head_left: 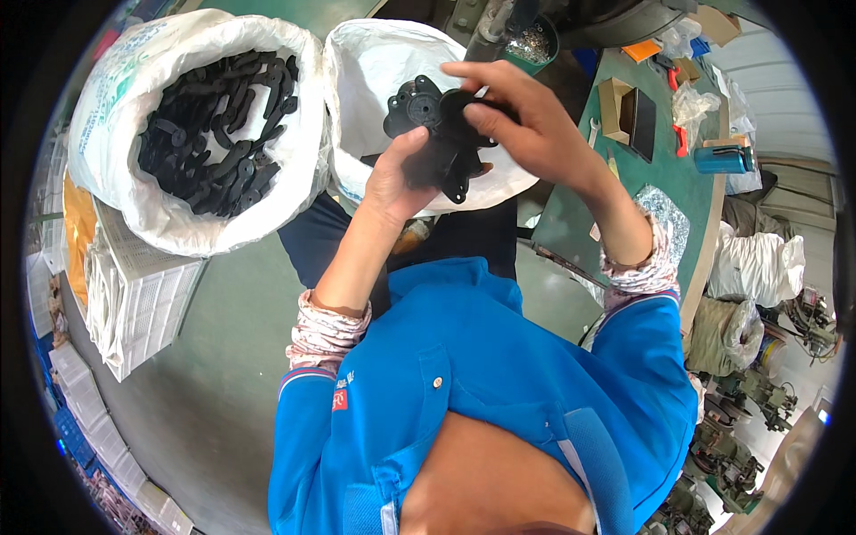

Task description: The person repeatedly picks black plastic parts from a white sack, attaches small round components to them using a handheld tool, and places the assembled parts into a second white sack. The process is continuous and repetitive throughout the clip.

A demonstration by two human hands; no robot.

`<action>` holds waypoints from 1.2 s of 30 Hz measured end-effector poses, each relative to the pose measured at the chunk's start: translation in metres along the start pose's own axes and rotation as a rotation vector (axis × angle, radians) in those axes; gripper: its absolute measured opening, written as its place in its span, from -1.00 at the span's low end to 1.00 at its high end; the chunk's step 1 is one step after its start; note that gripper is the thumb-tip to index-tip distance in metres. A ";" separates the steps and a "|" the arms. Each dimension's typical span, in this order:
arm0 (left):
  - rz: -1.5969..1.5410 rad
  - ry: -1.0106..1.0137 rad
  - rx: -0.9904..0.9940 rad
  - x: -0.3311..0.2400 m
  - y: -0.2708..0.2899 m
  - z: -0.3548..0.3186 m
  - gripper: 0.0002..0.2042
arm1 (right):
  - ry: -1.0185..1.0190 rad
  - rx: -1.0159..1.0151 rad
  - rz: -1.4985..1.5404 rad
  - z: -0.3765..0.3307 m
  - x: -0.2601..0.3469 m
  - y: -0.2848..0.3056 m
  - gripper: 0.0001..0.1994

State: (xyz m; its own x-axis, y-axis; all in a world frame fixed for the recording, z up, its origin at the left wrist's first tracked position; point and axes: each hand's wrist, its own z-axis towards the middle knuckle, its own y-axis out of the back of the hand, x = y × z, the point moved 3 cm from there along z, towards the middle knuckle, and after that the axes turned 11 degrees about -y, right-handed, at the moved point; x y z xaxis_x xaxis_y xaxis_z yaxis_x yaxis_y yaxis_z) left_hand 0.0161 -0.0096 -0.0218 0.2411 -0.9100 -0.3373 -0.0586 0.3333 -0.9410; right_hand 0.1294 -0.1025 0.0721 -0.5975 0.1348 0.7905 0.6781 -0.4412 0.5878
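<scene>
Several flat black parts [421,111] with round bodies and small holed lugs are bunched between my two hands, over a white woven sack [366,62]. My left hand [392,183] grips the bunch from below, its thumb laid on top. At its right side, my right hand [526,120] has thumb and fingers closed round another dark part [459,111], which overlaps the bunch. The right fingers are slightly blurred, and the exact number of parts is hidden. To the left, a second white sack [303,125] holds many loose black curved pieces [214,134].
A green workbench [571,209] at the right carries an open cardboard box [613,105], a dark flat box [642,125], red-handled tools [681,141] and a teal bottle [720,160]. Machinery [615,22] stands ahead, beside a bin of metal shavings [532,46]. White crates [147,303] sit at left.
</scene>
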 end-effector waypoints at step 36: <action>-0.027 -0.033 -0.037 -0.001 0.019 0.013 -0.31 | -0.583 -0.062 0.621 -0.017 -0.052 -0.034 -0.55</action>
State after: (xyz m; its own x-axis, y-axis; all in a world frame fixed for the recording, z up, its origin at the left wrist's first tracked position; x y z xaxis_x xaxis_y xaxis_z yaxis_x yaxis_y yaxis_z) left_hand 0.0269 0.0013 -0.0392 0.2752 -0.9095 -0.3115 -0.0870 0.2991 -0.9502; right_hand 0.1295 -0.1095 0.0081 0.2026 0.2801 0.9384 0.7749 -0.6317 0.0213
